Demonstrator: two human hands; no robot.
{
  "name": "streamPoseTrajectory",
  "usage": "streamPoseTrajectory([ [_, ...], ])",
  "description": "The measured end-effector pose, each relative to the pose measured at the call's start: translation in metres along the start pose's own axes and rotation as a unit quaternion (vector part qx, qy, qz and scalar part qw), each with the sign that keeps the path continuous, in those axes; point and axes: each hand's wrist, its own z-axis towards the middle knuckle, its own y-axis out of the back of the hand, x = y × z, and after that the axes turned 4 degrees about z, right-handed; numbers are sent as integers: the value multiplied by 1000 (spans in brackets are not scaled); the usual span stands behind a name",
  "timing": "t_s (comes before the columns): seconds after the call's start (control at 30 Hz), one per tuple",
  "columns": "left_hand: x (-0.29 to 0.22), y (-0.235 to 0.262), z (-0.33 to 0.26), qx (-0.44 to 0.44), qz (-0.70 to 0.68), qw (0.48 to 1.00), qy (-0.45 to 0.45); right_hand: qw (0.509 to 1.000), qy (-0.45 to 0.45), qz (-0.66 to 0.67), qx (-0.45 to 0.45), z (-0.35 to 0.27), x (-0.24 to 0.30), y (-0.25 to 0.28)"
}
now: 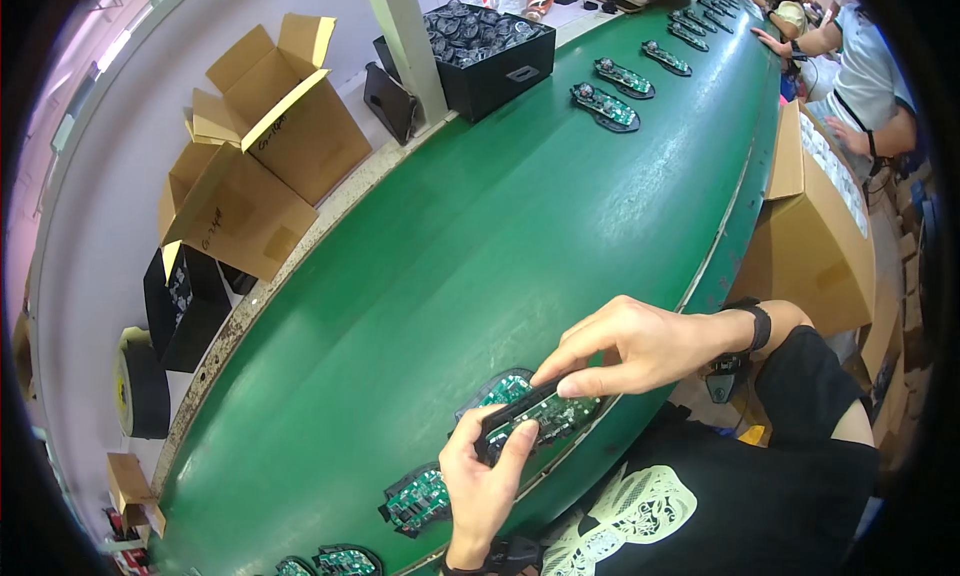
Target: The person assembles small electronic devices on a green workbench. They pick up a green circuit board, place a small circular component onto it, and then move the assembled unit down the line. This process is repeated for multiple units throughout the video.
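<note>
Above the near edge of the green belt (400, 306), I hold a black plastic housing with a green circuit board (555, 418) between both hands. My left hand (485, 476) is closed round its near left end, thumb on the board side. My right hand (640, 346) pinches its far right end with thumb and fingers. Just behind lies another housing with a board (508, 386), partly covered by the held one. To the left of my left hand sits one more board in its housing (418, 498). Dark bands circle both my wrists.
More board assemblies (605, 106) lie farther along the belt, and some (345, 560) at the lower left. A black bin of round dark parts (500, 61) stands by a post (405, 46). Cardboard boxes (305, 141) line the far side. A large carton (810, 246) and co-workers (870, 71) are right.
</note>
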Motion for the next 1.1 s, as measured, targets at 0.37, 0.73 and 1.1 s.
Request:
streamPoseTrajectory([
  [0.37,3,8,11,124,-146,973,131,963,-195,183,44,7,-7,4],
  [0.73,3,12,13,154,-151,967,131,952,-226,202,48,9,-13,6],
  [1.1,-10,4,11,23,16,999,29,991,-120,54,-9,17,-52,34],
])
